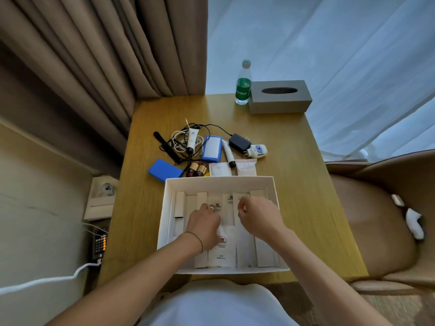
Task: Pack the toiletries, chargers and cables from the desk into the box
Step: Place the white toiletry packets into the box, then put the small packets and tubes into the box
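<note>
An open white box [219,181] sits at the desk's near edge, holding white packets [220,255] between cardboard dividers. My left hand [204,222] lies palm down inside it on the packets, fingers bent; whether it grips one is hidden. My right hand [256,217] hovers over the box's right half, fingers curled with nothing visible in them. Beyond the box lie tangled cables [181,143], a white tube [191,137], a blue-edged power bank [211,149], a blue case [164,170], a black charger [239,142], a black-capped tube [228,154], a white patterned plug [257,150], two brown bottles [197,169] and sachets [246,167].
A green-labelled water bottle [243,85] and a grey tissue box [280,96] stand at the desk's far edge. A tan chair [376,220] is close on the right. Curtains hang behind. A wall socket [104,191] and a white cable [47,281] are on the left.
</note>
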The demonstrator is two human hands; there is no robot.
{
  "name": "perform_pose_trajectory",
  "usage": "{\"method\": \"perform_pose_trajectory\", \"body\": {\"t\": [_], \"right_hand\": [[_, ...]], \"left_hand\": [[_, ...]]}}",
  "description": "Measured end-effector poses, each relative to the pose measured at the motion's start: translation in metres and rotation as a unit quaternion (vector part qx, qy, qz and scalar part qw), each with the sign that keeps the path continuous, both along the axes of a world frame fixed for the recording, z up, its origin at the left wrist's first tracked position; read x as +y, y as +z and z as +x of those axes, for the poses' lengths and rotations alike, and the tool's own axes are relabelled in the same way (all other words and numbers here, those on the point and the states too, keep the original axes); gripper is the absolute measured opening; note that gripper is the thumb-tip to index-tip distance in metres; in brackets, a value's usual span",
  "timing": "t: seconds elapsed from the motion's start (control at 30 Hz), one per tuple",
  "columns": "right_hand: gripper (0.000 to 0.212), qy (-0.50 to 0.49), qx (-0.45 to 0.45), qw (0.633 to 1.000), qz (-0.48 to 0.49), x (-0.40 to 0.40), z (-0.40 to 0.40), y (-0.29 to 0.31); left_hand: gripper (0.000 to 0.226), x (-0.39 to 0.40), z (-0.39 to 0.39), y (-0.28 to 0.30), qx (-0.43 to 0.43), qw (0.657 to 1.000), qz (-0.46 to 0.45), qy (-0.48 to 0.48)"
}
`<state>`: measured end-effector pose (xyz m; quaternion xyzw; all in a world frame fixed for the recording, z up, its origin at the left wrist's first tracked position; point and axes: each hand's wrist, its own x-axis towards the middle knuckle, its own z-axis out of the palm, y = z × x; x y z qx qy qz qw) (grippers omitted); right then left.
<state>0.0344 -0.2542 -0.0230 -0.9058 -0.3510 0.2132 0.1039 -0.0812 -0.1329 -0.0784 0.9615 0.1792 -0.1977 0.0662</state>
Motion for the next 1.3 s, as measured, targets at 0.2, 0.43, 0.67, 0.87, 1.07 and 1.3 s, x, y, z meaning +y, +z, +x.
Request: {"method": "perform_pose_trajectory", "body": {"t": [0.2,0.43,0.67,0.87,1.07,1.3], "right_hand": [[0.029,0.015,0.031,0.999,0.023,-0.002,0.001,-0.002],[0.023,0.032,0.040,0.998,0.048,0.011,0.014,0.014],[0.023,0.024,0.028,0.995,0.090,0.051,0.053,0.053],[0.021,0.022,0.009,0.999,0.042,0.101,0.090,0.048],[0.002,0.106,0.011,0.989,-0.107,0.140,0.108,0.003],[0.047,0.160,0.008,0.969,-0.186,0.166,0.114,-0.042]], "left_hand": [[0.035,-0.002,-0.003,0.001,0.031,0.997,0.049,-0.041],[0.038,-0.006,-0.005,0.030,-0.056,0.998,0.007,0.020],[0.024,0.020,0.002,0.085,-0.299,0.951,-0.033,0.064],[0.029,0.057,0.027,0.109,-0.336,0.934,-0.068,0.102],[0.025,0.090,0.042,0.106,-0.288,0.941,-0.102,0.145],[0.023,0.105,0.035,0.094,-0.269,0.941,-0.128,0.159]]}}
